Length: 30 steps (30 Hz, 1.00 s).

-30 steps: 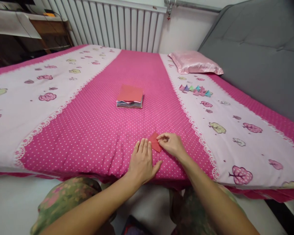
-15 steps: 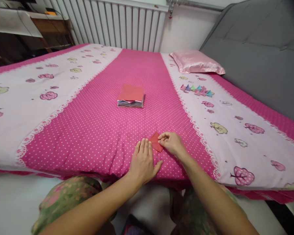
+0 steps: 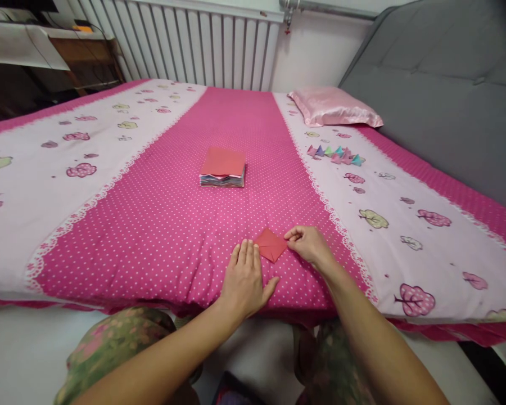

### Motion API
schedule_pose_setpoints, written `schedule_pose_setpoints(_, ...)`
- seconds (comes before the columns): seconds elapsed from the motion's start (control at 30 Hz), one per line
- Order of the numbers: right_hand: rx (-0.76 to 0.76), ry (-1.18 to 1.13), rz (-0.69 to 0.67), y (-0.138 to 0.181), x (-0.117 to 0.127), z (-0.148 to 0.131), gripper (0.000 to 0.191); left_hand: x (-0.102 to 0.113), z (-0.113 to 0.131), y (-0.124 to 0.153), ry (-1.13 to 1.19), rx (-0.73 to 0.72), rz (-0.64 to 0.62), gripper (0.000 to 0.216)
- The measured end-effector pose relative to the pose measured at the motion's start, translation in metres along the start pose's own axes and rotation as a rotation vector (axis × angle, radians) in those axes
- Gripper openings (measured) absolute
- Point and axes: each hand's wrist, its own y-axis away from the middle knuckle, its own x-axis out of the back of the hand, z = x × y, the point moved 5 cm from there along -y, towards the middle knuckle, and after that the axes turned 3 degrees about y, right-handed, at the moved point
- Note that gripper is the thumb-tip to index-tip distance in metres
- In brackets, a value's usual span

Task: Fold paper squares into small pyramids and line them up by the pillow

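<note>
1. The biggest thing in my view is the bed, its cover a dotted pink band between white strips printed with trees.
2. Along its right side I see the grey padded headboard.
3. At the far side I have a white radiator against the wall.
4. A shiny pink pillow lies near the headboard, at the far end.
5. On the pink band, beyond the hands, I see a stack of paper with a red sheet on top.
6. My left hand lies flat, fingers stretched out and gripping nothing, their tips resting at the paper's left corner.
7. My right hand has thumb and forefinger drawn together at the right corner; from here I can't tell whether they pinch it or merely touch.
8. The folded red paper lies on the pink band near the close edge, between both hands.
9. Smallest are the coloured folded pieces, clustered on the white strip short of the pillow.
</note>
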Motion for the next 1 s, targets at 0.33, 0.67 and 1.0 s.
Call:
schedule_pose_setpoints(0.33,-0.137,-0.286,-0.07,0.01,0.005,-0.002,0.029,-0.001,-0.001,0.001,-0.003,-0.012,-0.003,0.074)
schedule_pose_setpoints(0.67,0.002,-0.19,-0.03,0.008,-0.017,0.001,0.026,0.021,-0.008,-0.014,0.035,-0.153,-0.082,0.059)
schedule_pose_setpoints(1.0,-0.004,-0.169,-0.048,0.008,-0.016,-0.004,0.017,0.029,-0.024,-0.037,0.144,-0.322,-0.103,0.066)
